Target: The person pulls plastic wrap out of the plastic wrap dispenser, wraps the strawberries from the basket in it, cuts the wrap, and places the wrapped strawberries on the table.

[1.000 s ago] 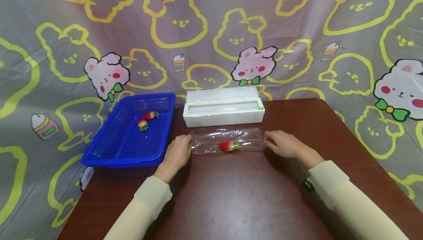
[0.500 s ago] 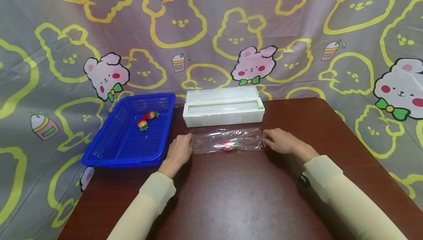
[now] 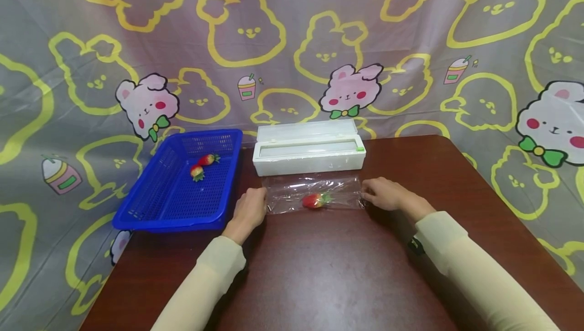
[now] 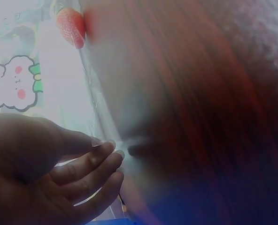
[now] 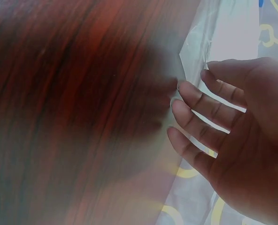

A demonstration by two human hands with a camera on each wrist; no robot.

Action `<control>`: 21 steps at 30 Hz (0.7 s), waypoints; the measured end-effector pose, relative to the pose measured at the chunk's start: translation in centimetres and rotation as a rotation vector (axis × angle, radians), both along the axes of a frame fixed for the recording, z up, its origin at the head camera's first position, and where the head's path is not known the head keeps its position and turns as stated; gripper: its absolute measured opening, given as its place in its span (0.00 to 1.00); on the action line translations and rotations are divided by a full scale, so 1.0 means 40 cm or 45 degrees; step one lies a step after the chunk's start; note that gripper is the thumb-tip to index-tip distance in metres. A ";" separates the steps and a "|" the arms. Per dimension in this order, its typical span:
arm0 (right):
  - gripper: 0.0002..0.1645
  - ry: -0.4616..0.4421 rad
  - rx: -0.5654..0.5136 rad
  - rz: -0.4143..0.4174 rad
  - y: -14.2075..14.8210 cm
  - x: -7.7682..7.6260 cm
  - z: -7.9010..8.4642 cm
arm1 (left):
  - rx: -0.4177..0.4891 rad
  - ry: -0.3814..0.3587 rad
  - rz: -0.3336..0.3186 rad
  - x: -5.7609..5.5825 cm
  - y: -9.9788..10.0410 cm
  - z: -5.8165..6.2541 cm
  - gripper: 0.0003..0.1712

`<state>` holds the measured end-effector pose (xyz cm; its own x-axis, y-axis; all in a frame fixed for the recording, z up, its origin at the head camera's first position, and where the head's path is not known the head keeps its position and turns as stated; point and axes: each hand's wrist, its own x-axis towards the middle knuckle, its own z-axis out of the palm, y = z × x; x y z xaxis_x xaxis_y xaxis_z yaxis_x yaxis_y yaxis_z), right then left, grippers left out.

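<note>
A strip of clear cling film (image 3: 285, 196) stretches between my two hands, just in front of the white cling film box. A red strawberry (image 3: 313, 200) with green leaves lies at the strip's middle, seen through or against the shiny film. My left hand (image 3: 250, 208) pinches the film's left end between thumb and forefinger, as the left wrist view shows up close. At the other end, my right hand (image 3: 387, 194) pinches a corner with thumb and index finger. The remaining fingers (image 5: 190, 115) of that hand reach down to the tabletop.
Behind the film stands the long white box (image 3: 310, 162), its lid (image 3: 307, 130) raised. To the left sits a blue plastic basket (image 3: 175, 223) with two strawberries (image 3: 203, 165) inside. All of this rests on a brown wooden table (image 3: 319, 270) against a patterned curtain (image 3: 283, 27).
My right hand has shifted slightly left and my left hand slightly right, both keeping the film. Glare over the strawberry half a second ago has gone, and it shows plainly again.
</note>
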<state>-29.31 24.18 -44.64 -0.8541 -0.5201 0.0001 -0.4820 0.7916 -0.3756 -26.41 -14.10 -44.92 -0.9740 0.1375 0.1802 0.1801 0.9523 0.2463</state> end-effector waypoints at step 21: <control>0.06 0.046 0.068 -0.017 -0.013 -0.011 -0.026 | -0.026 0.018 -0.028 0.001 0.004 -0.009 0.14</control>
